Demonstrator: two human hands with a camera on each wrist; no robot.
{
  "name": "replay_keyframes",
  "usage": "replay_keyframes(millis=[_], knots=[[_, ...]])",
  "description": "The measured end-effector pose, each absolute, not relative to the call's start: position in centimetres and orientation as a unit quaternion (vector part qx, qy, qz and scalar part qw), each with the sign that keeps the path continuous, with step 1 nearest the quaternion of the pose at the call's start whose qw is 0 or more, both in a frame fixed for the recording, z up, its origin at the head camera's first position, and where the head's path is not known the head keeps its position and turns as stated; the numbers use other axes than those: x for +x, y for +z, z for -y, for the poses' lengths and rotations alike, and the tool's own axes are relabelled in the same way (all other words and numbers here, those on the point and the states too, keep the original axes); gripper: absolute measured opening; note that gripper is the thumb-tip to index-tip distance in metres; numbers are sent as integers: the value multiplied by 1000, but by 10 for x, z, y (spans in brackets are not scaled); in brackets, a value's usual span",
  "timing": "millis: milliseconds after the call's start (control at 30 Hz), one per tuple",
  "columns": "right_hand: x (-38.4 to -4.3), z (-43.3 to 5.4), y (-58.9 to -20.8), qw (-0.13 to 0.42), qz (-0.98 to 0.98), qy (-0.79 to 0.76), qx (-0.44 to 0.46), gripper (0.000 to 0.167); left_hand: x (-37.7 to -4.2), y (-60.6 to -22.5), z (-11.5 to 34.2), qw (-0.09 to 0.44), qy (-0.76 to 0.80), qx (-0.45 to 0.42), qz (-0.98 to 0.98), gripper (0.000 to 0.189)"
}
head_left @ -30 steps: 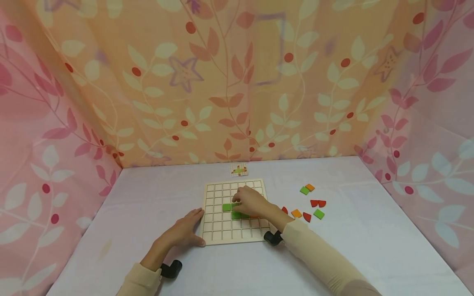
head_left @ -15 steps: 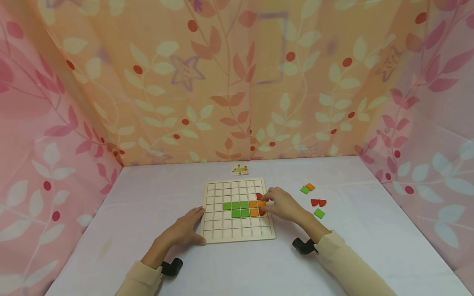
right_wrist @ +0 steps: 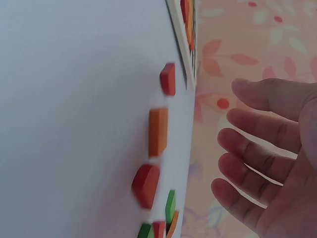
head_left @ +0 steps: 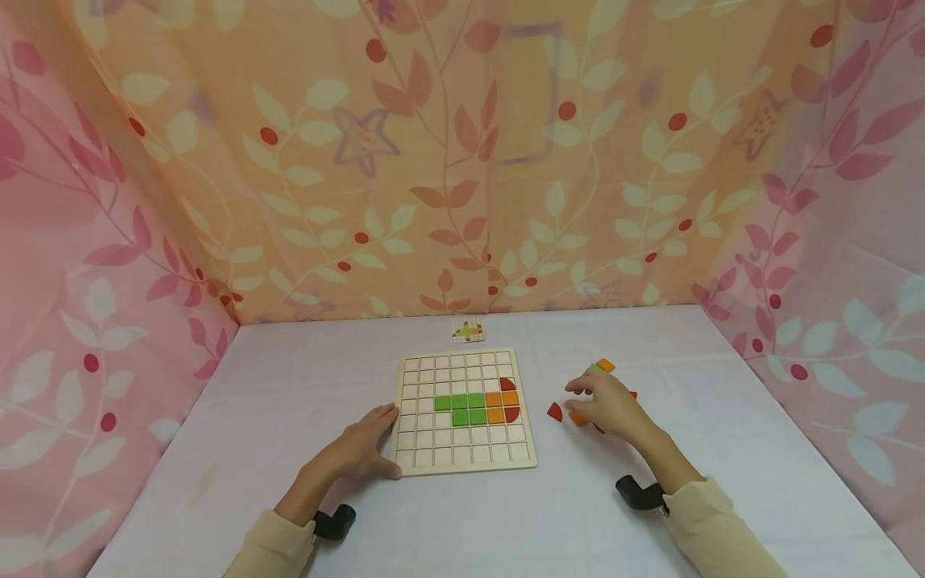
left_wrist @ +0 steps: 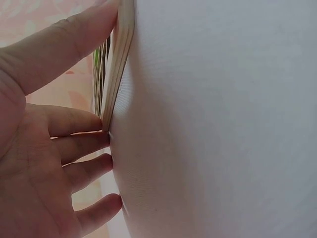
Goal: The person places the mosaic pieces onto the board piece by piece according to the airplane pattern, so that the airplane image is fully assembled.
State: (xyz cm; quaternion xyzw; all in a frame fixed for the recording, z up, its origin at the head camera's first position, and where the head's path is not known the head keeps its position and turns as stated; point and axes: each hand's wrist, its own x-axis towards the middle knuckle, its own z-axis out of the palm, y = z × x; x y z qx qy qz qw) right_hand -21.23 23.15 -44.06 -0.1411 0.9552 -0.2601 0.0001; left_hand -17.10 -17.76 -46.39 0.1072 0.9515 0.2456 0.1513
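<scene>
A wooden grid board (head_left: 429, 441) lies on the table, with green square tiles (head_left: 478, 417), orange square tiles (head_left: 495, 415) and red quarter-round tiles (head_left: 508, 384) in its middle and right cells. My left hand (head_left: 359, 444) rests at its left side, thumb and fingertips touching the board's edge (left_wrist: 118, 69) in the left wrist view. To the right of the board, my right hand (head_left: 610, 403) hovers over loose tiles, its fingers apart and holding nothing. Below that hand in the right wrist view are a red tile (right_wrist: 168, 79) and an orange tile (right_wrist: 158, 131).
Behind the board lies a small pattern card (head_left: 468, 329) with a coloured picture on a grid. Farther right are another orange tile (head_left: 605, 364) and a green one (head_left: 595, 368), partly behind my right hand. Patterned cloth walls (head_left: 361, 201) stand around the white table.
My right hand has moved from over the board's middle to its right edge, then right again to the loose tiles. My left hand has stayed at the board's left edge.
</scene>
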Motion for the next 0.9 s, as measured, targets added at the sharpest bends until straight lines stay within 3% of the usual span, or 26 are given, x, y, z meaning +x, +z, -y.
replay_keyframes(millis=[900], knots=[[-201, -293, -453, 30, -978, -198, -64, 29, -171, -462, 176, 149, 240, 105, -954, 102]])
